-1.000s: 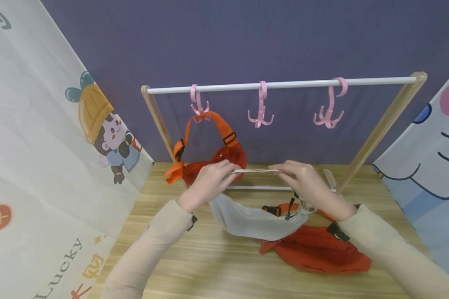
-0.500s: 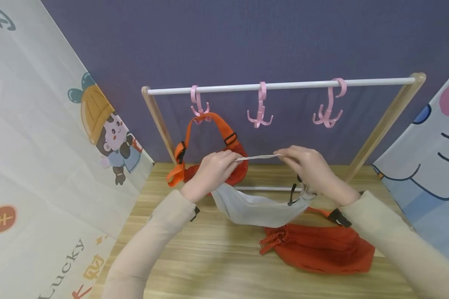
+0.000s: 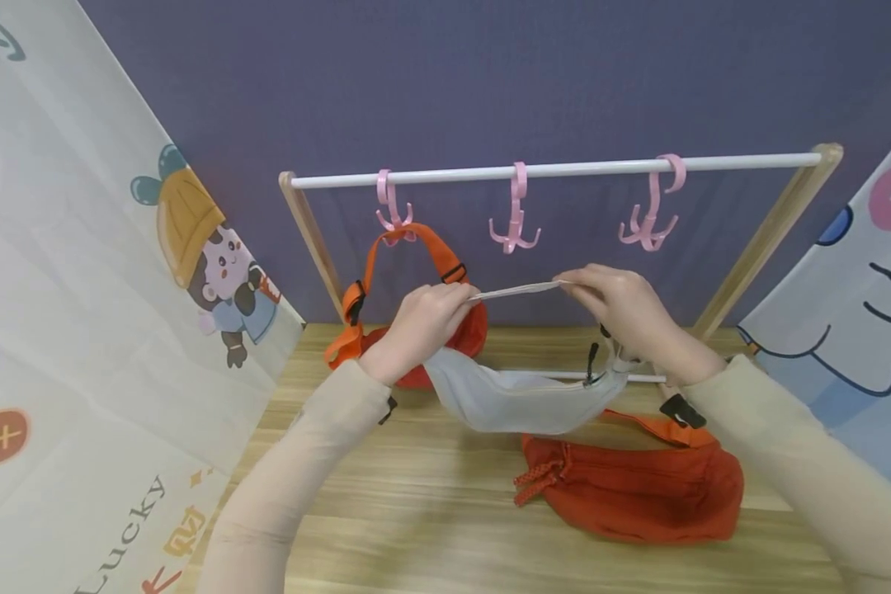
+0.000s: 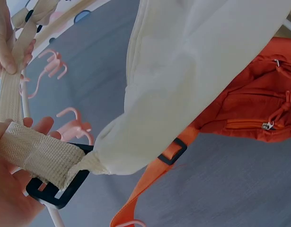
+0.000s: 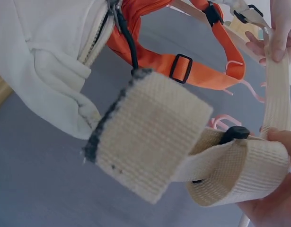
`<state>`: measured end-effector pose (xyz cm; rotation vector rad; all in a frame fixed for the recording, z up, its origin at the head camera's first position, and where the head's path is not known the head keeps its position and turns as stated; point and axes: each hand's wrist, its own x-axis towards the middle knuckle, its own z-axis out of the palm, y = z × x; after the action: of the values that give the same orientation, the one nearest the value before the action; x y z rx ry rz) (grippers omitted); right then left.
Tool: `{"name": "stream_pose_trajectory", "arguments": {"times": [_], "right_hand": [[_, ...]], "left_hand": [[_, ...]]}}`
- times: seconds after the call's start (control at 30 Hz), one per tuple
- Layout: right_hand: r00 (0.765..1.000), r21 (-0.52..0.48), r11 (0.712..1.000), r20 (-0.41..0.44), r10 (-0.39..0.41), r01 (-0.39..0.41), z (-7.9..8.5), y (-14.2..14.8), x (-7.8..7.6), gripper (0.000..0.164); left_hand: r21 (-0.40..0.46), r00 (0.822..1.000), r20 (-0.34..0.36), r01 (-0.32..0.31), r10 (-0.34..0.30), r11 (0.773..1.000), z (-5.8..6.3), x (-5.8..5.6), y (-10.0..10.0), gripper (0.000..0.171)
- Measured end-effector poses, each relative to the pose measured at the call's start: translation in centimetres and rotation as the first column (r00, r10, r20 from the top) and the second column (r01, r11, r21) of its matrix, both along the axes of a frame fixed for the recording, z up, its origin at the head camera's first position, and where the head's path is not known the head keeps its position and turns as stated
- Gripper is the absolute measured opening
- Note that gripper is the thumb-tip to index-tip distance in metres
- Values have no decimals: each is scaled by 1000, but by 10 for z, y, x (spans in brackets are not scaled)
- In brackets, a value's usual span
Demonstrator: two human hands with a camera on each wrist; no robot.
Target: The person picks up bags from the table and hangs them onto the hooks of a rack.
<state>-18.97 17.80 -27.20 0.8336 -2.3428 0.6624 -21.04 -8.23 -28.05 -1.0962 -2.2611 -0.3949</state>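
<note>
“Two hands share one cream webbing strap (image 3: 516,290). What makes for a good hold?”

“Start left. The left hand (image 3: 426,318) has its fingers curled round the webbing, close to a black slider buckle (image 4: 74,189); I'd hold that buckle clear so it can't snag. The span tilts up slightly toward the right, so levelling it should help. The right hand (image 3: 624,309) pinches its part between thumb and fingers. Pull evenly, and it's less likely to twist.”

“And the weight?”

“The off-white waist bag (image 3: 523,400) hangs below both hands, off the table (image 3: 386,511). It could swing, so I'd move smoothly.”

“What are they made of?”

“Leftmost, an orange-red waist bag (image 3: 475,326) hangs by a flat orange strap from a glossy pink hook (image 3: 393,210). Next, the cream webbing is coarsely ribbed; the off-white cloth is matte and sags into a crescent. The middle hook (image 3: 517,219) curls its prongs upward. A loose strap end (image 5: 152,135) shows a dark, fuzzy edge. Rightmost, a red waist bag (image 3: 646,495) lies plump and creased on the wood-grain tabletop.”
</note>
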Motion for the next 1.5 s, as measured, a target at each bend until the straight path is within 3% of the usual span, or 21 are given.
{"name": "stream_pose_trajectory", "arguments": {"times": [0.23,0.47,0.7,1.5], "right_hand": [[1000,-4,1000,1,-19,19,14,1,-12,17],[999,9,999,-22,-44,44,26,2,-23,16],[995,31,995,17,-99,98,34,3,-31,16],[976,64,977,75,-207,202,39,-1,-70,20]], "left_hand": [[6,1000,3,-20,20,1000,13,-10,4,12],[16,997,-53,-53,54,998,20,-19,9,13],[31,990,-100,-96,99,995,25,-27,14,15],[50,979,-11,-204,205,978,22,-55,23,17]]}}
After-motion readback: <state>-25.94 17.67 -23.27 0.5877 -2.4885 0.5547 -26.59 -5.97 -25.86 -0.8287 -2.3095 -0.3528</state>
